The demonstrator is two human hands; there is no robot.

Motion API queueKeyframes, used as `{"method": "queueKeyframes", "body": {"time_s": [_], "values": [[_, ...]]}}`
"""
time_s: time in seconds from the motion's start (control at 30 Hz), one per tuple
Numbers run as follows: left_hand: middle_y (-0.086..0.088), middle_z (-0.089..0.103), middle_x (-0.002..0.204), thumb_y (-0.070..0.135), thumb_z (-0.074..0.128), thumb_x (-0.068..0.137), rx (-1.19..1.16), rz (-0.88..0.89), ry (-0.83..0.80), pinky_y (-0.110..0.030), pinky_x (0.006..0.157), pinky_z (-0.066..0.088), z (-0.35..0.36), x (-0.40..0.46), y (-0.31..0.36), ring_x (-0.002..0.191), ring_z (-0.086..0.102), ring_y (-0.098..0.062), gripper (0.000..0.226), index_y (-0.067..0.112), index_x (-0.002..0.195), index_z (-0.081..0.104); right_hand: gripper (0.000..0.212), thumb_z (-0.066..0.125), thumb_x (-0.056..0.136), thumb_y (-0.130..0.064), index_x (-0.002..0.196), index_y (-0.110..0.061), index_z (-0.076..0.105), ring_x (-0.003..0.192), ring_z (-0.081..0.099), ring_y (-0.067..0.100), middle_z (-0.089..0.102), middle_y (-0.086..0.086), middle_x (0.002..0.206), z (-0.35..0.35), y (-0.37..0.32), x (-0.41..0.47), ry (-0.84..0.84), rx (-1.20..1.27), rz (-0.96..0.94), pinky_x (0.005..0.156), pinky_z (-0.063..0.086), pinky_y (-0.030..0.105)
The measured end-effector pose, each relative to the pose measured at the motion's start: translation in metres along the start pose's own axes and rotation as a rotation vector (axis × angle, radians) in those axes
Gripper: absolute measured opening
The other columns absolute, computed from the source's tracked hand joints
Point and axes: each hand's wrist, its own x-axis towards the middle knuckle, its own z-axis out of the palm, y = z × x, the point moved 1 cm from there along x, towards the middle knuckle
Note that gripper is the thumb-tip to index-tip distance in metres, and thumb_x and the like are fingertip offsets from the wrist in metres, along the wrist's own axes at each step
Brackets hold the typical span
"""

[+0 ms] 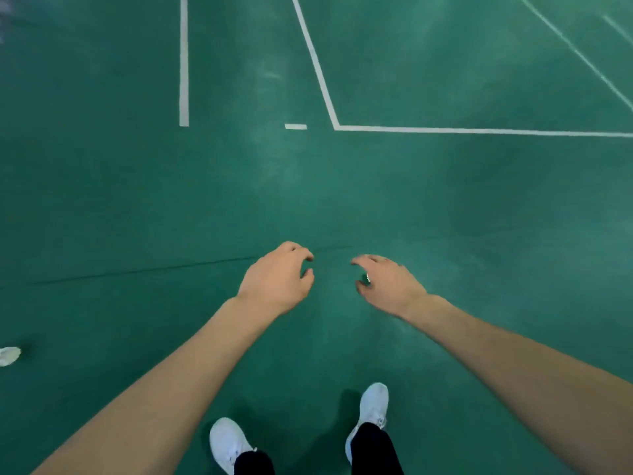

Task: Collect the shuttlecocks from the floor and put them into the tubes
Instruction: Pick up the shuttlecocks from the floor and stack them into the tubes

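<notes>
One white shuttlecock (9,355) lies on the green court floor (445,207) at the far left edge, partly cut off by the frame. My left hand (279,279) and my right hand (385,284) are stretched out in front of me above the floor, close together, fingers loosely curled and holding nothing. A ring shows on a finger of my right hand. No tube is in view.
White court lines (479,130) run across the floor ahead, with a short line (184,63) at the left. A seam in the floor mat (137,270) runs left of my hands. My white shoes (227,442) stand at the bottom.
</notes>
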Motion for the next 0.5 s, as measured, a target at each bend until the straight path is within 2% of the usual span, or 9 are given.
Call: {"method": "queueKeyframes", "body": {"time_s": [0.07,0.2,0.27,0.33,0.5], "values": [[0.011,0.047,0.148,0.042,0.050,0.098,-0.032,-0.042,-0.058,-0.040,0.102,0.049,0.061,0.019,-0.021,0.125,0.056,-0.017,0.039,0.032,0.136,0.056,0.057,0.053,0.100,-0.034,0.155,-0.024,0.038,0.139,0.047,0.026,0.050,0.005,0.153,0.047,0.026,0.036,-0.043,-0.038,0.029,0.113,0.039,0.042],[0.007,0.023,0.167,0.045,0.053,0.098,-0.143,-0.198,-0.172,-0.034,0.115,0.036,0.184,0.048,-0.069,0.144,0.040,-0.017,0.058,0.033,0.153,0.040,0.062,0.053,0.101,-0.036,0.157,-0.022,0.031,0.141,0.044,0.028,0.048,0.008,0.153,0.152,0.062,0.103,-0.112,-0.062,-0.004,0.115,0.036,0.044],[0.007,0.013,0.169,0.046,0.053,0.098,-0.222,-0.324,-0.198,-0.033,0.110,0.041,0.250,0.061,-0.090,0.134,0.052,-0.018,0.064,0.035,0.157,0.031,0.063,0.053,0.102,-0.037,0.158,-0.021,0.029,0.143,0.042,0.028,0.047,0.008,0.154,0.210,0.077,0.143,-0.157,-0.090,-0.062,0.116,0.035,0.046],[0.006,0.004,0.170,0.045,0.053,0.097,-0.242,-0.373,-0.227,-0.035,0.104,0.047,0.317,0.082,-0.104,0.123,0.060,-0.021,0.070,0.035,0.159,0.023,0.061,0.054,0.102,-0.037,0.156,-0.021,0.030,0.143,0.042,0.028,0.047,0.007,0.154,0.267,0.095,0.187,-0.183,-0.109,-0.114,0.116,0.035,0.047],[0.006,-0.005,0.170,0.036,0.055,0.096,-0.203,-0.333,-0.225,-0.039,0.103,0.047,0.479,0.188,-0.143,0.120,0.061,-0.027,0.072,0.035,0.160,0.021,0.061,0.054,0.102,-0.037,0.156,-0.021,0.032,0.147,0.038,0.027,0.039,0.005,0.161,0.412,0.165,0.306,-0.139,-0.035,-0.126,0.116,0.036,0.047]]}}
